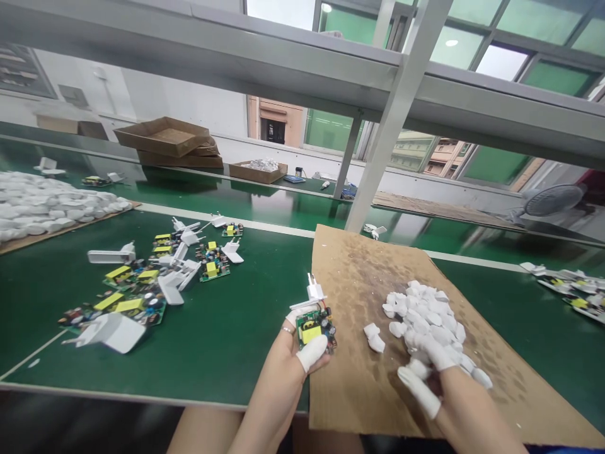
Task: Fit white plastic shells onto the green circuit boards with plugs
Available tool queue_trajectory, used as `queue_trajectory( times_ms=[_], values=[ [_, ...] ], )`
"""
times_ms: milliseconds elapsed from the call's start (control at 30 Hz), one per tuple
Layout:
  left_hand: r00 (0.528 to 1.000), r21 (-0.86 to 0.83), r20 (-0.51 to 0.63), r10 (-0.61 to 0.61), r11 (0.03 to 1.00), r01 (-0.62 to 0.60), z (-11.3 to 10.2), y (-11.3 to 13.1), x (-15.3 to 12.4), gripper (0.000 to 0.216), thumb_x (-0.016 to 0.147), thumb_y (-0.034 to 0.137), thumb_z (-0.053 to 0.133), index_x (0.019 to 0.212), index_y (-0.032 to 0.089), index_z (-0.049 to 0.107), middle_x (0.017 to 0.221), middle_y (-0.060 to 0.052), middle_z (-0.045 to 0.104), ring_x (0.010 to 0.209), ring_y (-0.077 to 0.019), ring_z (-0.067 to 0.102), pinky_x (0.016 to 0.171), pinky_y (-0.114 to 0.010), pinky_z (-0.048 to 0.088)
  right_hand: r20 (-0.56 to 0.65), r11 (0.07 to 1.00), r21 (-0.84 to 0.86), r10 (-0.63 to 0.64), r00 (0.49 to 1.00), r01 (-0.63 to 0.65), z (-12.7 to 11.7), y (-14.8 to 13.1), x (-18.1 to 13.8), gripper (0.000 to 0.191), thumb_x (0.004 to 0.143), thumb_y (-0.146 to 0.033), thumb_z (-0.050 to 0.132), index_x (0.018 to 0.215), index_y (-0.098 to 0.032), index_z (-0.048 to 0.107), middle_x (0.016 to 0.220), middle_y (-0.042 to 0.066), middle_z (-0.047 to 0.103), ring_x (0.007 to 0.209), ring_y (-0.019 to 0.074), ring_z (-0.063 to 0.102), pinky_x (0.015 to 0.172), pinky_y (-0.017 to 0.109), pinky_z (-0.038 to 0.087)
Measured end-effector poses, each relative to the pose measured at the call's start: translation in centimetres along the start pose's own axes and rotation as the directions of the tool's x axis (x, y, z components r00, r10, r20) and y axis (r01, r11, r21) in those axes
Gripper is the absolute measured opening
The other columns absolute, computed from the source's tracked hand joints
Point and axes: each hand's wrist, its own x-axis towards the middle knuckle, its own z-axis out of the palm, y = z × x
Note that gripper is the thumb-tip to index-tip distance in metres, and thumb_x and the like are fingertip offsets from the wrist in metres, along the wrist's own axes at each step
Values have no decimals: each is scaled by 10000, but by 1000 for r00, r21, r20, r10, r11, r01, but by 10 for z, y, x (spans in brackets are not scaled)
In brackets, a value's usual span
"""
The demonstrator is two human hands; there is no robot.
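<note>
My left hand (302, 350), with white finger covers and a ring, is closed around a green circuit board (309, 331) near the cardboard's left edge. The board carries a yellow transformer and several capacitors, and a white two-pin plug (315, 289) is joined to it by wires. My right hand (432, 372), also in white finger covers, reaches into a pile of soft-looking white lumps (428, 309). Its thumb and fingers are around one white lump (418, 368), partly hidden by them. A separate white lump (374, 338) lies to the left of the pile.
The stained cardboard sheet (350, 397) lies on the green bench (227, 359). Circuit boards with plugs (127, 306) are heaped at left, near white pieces (51, 205). More boards (579, 290) lie at far right. A slanted metal post (382, 132) and cardboard trays (165, 135) stand behind.
</note>
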Motion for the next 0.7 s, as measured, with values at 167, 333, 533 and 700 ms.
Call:
queue_trajectory(
  times_ms=[167,333,533,700],
  values=[
    [997,85,46,60,994,-64,3,-4,2,337,644,150,560,967,151,463,895,-45,556,756,-113,503,688,-203,409,-99,873,473,-80,992,118,-13,-32,24,210,732,-249,464,934,-236,521,855,43,571,743,139,582,616,192,495],
    [991,193,97,95,975,-113,0,-10,-1,373,624,61,473,992,114,441,973,-83,549,903,-182,488,809,-273,372,-36,730,667,-167,985,148,-16,-81,44,353,772,-182,385,1119,-241,424,1057,53,523,943,140,514,786,213,451],
    [981,403,94,169,894,-193,-3,-17,-4,389,668,136,498,1044,161,403,1134,-74,458,1030,-196,419,889,-285,328,-44,913,402,-63,997,76,3,-88,56,403,706,-69,321,1022,-193,537,1009,96,559,945,204,520,796,347,453],
    [982,338,136,130,926,-170,-1,-17,-1,447,696,182,507,1100,210,318,1201,-61,395,1092,-183,366,940,-313,275,-121,915,373,-115,986,153,4,-75,52,356,753,-119,337,1041,-222,520,1034,79,543,974,172,503,775,278,468]
  ],
)
